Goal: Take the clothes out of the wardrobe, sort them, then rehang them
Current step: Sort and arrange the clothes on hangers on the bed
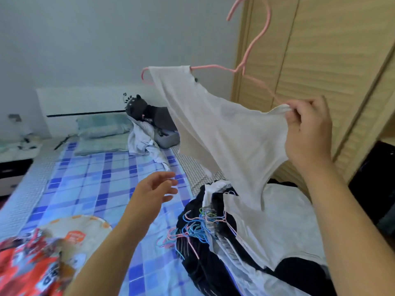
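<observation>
Over the bed: one white top (224, 133) is held up in the air on one pink hanger (245, 67), tilted, its hook pointing up toward the wardrobe door.
Right hand (307, 129): one, raised; its grip is clamped on the top's shoulder edge, thumb and fingers pinching the cloth where the hanger's arm ends.
Left hand (156, 189): one, low over the bedspread; its grip is apart, fingers loosely spread, holding nothing and touching nothing.
White top: one shoulder sits on the hanger's far end, the other is in the right hand; its hem trails down to the heap below.
Clothes heap (245, 242): one pile on the bed's right side, black and white garments mixed; their number cannot be told.
Loose hangers (192, 227): a tangle of pink, blue and green wire ones on the heap, too knotted to count.
Second pile (147, 139): one smaller heap of pale and grey clothes near the headboard.
Pillows (102, 129): two, greenish, stacked at the head of the bed.
Bedspread (96, 178): one, blue plaid.
Wardrobe (320, 50): light wood doors to the right, behind the hanger.
Red-and-white printed fabric (32, 263): one item at lower left, blurred.
</observation>
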Tool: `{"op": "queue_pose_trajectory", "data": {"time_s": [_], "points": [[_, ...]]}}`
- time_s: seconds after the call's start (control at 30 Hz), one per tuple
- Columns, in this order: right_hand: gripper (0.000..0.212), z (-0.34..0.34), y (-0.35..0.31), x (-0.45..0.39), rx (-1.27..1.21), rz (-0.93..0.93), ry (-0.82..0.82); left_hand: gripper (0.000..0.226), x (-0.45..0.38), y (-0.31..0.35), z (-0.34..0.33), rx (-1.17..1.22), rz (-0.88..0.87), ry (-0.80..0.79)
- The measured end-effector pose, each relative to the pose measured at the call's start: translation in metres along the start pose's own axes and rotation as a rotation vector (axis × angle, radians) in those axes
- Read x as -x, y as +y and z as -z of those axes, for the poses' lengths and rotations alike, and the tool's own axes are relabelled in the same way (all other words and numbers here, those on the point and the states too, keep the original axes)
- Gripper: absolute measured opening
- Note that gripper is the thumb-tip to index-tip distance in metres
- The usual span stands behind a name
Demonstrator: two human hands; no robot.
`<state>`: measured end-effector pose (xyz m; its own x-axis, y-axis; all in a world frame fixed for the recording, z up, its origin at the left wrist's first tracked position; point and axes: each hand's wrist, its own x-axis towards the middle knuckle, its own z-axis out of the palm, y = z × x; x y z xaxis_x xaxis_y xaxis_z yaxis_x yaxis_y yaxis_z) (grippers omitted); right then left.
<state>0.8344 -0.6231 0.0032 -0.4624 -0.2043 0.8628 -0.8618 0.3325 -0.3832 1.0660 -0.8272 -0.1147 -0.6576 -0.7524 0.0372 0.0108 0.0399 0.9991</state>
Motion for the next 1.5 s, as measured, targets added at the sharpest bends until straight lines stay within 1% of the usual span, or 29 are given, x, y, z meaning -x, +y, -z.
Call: {"op": "queue_pose_trajectory", "data": {"time_s": [0.2,0.27,0.33,0.4,0.47,0.53,0.63,0.7,0.8,0.87,0.93,1.0,1.07,1.13,1.2,1.27,1.3,1.33,1.37,1.4,1.43,1.47,1.5], "points": [[0.021,-0.046,-0.096,0.050,-0.149,-0.002,-0.125,0.027,0.066,0.004,0.122,0.033,-0.049,0.235],[0.022,-0.051,-0.123,0.066,-0.159,-0.005,-0.120,0.028,0.088,0.003,0.159,0.053,-0.063,0.318],[0.025,-0.050,-0.149,0.073,-0.172,-0.001,-0.080,0.029,0.108,0.004,0.192,0.057,-0.097,0.402],[0.027,-0.047,-0.172,0.076,-0.189,0.002,-0.048,0.029,0.122,0.003,0.219,0.033,-0.132,0.475],[0.029,-0.052,-0.192,0.080,-0.211,0.009,-0.055,0.031,0.133,-0.002,0.240,-0.004,-0.145,0.560],[0.027,-0.058,-0.207,0.090,-0.215,0.034,-0.076,0.052,0.141,-0.013,0.254,-0.073,-0.098,0.639],[0.025,-0.066,-0.221,0.105,-0.237,0.057,-0.127,0.085,0.150,-0.034,0.264,-0.182,0.001,0.703],[0.025,-0.075,-0.223,0.115,-0.238,0.047,-0.184,0.093,0.154,-0.053,0.270,-0.197,0.033,0.716],[0.025,-0.096,-0.214,0.130,-0.188,0.050,-0.275,0.085,0.157,-0.088,0.276,-0.109,0.137,0.627],[0.024,-0.116,-0.203,0.147,-0.188,0.041,-0.371,0.078,0.157,-0.123,0.284,-0.119,0.285,0.536],[0.022,-0.140,-0.188,0.171,-0.177,0.002,-0.493,0.060,0.160,-0.164,0.289,-0.179,0.454,0.400],[0.019,-0.166,-0.168,0.199,-0.177,-0.014,-0.606,0.055,0.163,-0.204,0.285,-0.191,0.575,0.297],[0.021,-0.189,-0.147,0.229,-0.183,-0.017,-0.697,0.048,0.169,-0.228,0.274,-0.235,0.653,0.273],[0.029,-0.209,-0.123,0.259,-0.192,-0.031,-0.759,0.044,0.168,-0.249,0.267,-0.272,0.744,0.306],[0.030,-0.223,-0.103,0.285,-0.228,-0.037,-0.805,0.050,0.160,-0.270,0.263,-0.273,0.801,0.352],[0.032,-0.231,-0.088,0.298,-0.263,-0.032,-0.794,0.056,0.145,-0.273,0.257,-0.251,0.807,0.425],[0.033,-0.236,-0.083,0.297,-0.286,-0.031,-0.785,0.065,0.134,-0.273,0.253,-0.245,0.772,0.496],[0.031,-0.244,-0.078,0.294,-0.309,-0.026,-0.774,0.076,0.121,-0.271,0.251,-0.244,0.710,0.570],[0.027,-0.251,-0.076,0.290,-0.324,-0.021,-0.763,0.081,0.110,-0.263,0.248,-0.231,0.621,0.613],[0.023,-0.257,-0.076,0.286,-0.333,-0.016,-0.751,0.077,0.099,-0.257,0.249,-0.214,0.528,0.628],[0.020,-0.265,-0.076,0.281,-0.336,-0.015,-0.747,0.064,0.086,-0.253,0.249,-0.188,0.462,0.615],[0.020,-0.272,-0.078,0.275,-0.340,-0.013,-0.738,0.048,0.074,-0.247,0.251,-0.161,0.425,0.599],[0.021,-0.279,-0.081,0.267,-0.346,-0.006,-0.724,0.036,0.063,-0.239,0.252,-0.118,0.395,0.593]]}}
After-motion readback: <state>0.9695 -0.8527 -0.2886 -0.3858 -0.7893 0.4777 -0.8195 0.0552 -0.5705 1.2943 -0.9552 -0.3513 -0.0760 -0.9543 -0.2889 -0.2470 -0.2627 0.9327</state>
